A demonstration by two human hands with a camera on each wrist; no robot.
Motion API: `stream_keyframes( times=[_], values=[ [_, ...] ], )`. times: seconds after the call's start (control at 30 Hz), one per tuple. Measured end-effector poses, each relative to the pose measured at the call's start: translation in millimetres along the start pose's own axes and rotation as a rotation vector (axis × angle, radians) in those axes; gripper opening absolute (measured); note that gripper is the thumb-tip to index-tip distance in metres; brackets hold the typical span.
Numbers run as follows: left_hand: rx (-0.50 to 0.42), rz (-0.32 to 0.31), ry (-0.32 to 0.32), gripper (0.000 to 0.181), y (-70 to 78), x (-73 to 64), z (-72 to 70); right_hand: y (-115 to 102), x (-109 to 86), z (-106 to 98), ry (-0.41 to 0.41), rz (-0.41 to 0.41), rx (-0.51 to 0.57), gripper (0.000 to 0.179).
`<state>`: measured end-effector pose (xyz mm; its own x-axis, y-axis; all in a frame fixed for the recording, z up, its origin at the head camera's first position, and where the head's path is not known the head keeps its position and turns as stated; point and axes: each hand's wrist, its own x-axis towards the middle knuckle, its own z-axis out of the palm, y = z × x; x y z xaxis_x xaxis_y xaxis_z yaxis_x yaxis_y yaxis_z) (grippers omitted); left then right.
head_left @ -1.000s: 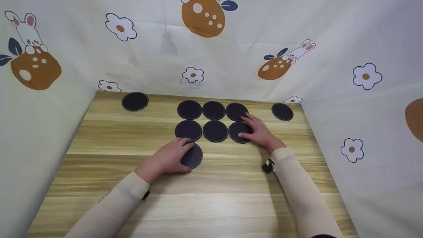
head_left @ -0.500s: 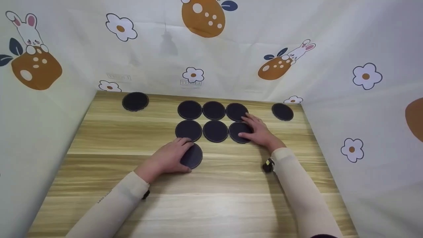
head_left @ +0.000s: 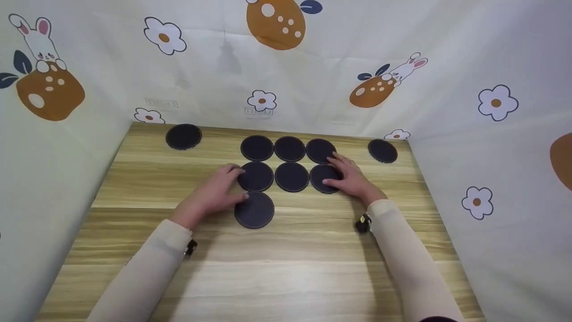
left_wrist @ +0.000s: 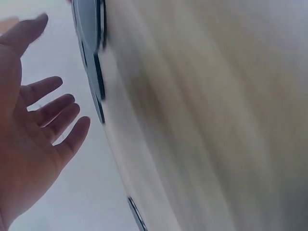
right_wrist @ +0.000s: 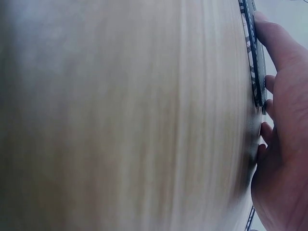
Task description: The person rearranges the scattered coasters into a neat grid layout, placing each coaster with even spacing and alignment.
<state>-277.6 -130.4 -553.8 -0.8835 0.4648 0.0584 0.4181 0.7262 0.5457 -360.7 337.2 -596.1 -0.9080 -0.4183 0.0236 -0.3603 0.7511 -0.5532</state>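
Round dark coasters lie flat on the wooden table: three in a back row (head_left: 290, 149), three in a second row (head_left: 292, 177), and a single front coaster (head_left: 257, 212) below the second row's left one. My left hand (head_left: 208, 194) is over the left edges of the front coaster and the second row's left coaster (head_left: 258, 177). The left wrist view shows its fingers spread and raised clear of the coasters. My right hand (head_left: 353, 179) rests at the second row's right coaster (head_left: 319, 178), thumb on top; its fingertips reach the back row's right coaster (head_left: 318, 150).
A separate coaster (head_left: 183, 136) lies at the table's back left, another coaster (head_left: 382, 150) at its back right. Printed cloth walls (head_left: 201, 80) rise along the table's back and both sides. Both sleeves carry small dark wrist devices underneath.
My left hand has let go of the front coaster and moved up and left, uncovering it. The front coaster has stayed in place. My right hand has not visibly moved.
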Motion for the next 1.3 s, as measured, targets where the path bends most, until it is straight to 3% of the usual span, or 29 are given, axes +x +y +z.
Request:
stream_keyframes(
  times=[0.1,0.37,0.53,0.73,0.9,1.3],
  values=[
    [-0.032,-0.042,0.062,0.070,-17.5,8.3,-10.8,0.1,0.9,-0.6,-0.003,0.002,0.005,0.087],
    [-0.026,-0.230,0.226,0.060,-65.3,36.3,-47.4,0.2,1.0,-3.1,-0.007,0.025,0.003,0.087],
    [-0.022,-0.369,0.280,0.066,-94.8,49.4,-67.2,2.4,1.4,-2.8,-0.017,0.039,-0.001,0.089],
    [-0.006,-0.502,0.276,0.085,-126.0,54.6,-74.8,3.0,1.1,-0.9,-0.023,0.026,-0.004,0.089],
    [-0.001,-0.569,0.251,0.100,-141.3,55.3,-75.2,1.8,1.1,-1.1,-0.017,0.024,-0.009,0.089],
    [0.021,-0.603,0.200,0.110,-144.2,56.6,-73.8,1.5,2.5,0.0,-0.009,0.010,-0.012,0.088]
  ],
)
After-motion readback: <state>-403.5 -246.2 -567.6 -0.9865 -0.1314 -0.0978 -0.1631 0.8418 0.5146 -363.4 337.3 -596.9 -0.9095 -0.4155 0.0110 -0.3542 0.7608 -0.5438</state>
